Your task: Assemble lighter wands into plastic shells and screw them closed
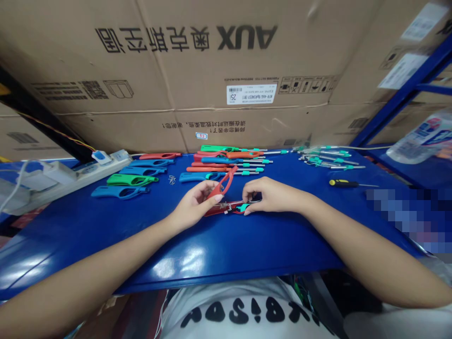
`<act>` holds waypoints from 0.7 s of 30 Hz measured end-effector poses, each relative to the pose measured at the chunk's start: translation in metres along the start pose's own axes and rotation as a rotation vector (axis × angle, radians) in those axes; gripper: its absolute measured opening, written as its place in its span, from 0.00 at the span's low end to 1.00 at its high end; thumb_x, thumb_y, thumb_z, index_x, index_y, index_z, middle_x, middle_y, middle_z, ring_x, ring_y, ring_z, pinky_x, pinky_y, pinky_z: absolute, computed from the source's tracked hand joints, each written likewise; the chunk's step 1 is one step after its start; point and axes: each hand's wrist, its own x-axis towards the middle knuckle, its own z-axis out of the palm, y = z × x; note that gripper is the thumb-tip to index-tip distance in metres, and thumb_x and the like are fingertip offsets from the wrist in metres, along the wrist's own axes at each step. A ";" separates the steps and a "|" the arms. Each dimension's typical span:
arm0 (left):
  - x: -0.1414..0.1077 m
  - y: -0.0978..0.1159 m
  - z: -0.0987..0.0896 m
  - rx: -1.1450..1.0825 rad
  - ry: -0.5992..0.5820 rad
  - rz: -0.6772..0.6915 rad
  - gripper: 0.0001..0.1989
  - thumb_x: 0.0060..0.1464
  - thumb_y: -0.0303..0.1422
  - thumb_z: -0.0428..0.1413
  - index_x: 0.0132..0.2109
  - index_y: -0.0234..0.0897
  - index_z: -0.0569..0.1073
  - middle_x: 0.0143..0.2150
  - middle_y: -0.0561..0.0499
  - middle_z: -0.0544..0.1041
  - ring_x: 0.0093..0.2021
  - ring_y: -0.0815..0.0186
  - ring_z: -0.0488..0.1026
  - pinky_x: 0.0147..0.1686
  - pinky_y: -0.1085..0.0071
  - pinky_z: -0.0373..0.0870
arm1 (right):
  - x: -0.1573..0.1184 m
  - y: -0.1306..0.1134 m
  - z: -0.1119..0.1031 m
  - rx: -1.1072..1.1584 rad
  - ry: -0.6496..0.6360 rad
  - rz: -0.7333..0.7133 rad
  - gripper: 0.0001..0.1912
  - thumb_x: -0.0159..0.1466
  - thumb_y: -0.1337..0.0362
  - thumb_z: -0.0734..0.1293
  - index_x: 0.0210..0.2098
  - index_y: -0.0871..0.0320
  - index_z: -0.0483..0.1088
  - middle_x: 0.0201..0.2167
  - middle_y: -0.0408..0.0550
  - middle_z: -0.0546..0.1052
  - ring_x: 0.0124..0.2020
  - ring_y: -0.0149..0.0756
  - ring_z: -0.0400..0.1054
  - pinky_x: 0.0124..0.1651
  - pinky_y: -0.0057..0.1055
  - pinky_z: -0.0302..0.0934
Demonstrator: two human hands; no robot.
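My left hand (192, 205) is closed around a red lighter casing half (228, 181), which is tilted up off the table. Below it lies another red casing half (213, 212) with wires and small parts inside. My right hand (277, 195) has its fingertips pinched at this lower half's right end, beside a teal trigger piece (243, 207). The fingers partly hide what they grip there. Just behind my hands, several gas lighters (229, 160) in red, blue, green and orange lie in a pile, some with metal tubes.
Blue and green casings (132, 180) lie at left, near small screws (172, 180) and a white power strip (102, 165). Metal tubes with teal parts (328, 157) and a yellow-black screwdriver (339, 183) are at right. A large cardboard box (197, 70) stands behind the blue table (169, 254).
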 end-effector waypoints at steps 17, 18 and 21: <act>0.000 0.008 -0.012 0.397 0.125 0.020 0.13 0.61 0.39 0.53 0.47 0.37 0.73 0.31 0.55 0.71 0.27 0.68 0.66 0.30 0.72 0.64 | -0.031 0.024 -0.042 -0.246 -0.160 0.214 0.09 0.61 0.58 0.69 0.38 0.57 0.73 0.39 0.50 0.77 0.40 0.41 0.70 0.42 0.36 0.63; 0.000 0.006 -0.013 0.441 0.104 0.019 0.13 0.62 0.40 0.51 0.46 0.37 0.74 0.31 0.54 0.72 0.28 0.67 0.67 0.31 0.71 0.65 | -0.030 0.025 -0.040 -0.243 -0.162 0.194 0.08 0.62 0.58 0.68 0.37 0.56 0.73 0.38 0.50 0.77 0.39 0.41 0.70 0.42 0.35 0.63; 0.000 0.003 -0.014 0.547 0.020 0.058 0.14 0.62 0.42 0.52 0.39 0.36 0.76 0.34 0.51 0.74 0.33 0.64 0.71 0.36 0.68 0.67 | -0.027 0.024 -0.036 -0.214 -0.147 0.160 0.07 0.64 0.60 0.66 0.35 0.57 0.72 0.37 0.49 0.77 0.37 0.38 0.69 0.39 0.33 0.62</act>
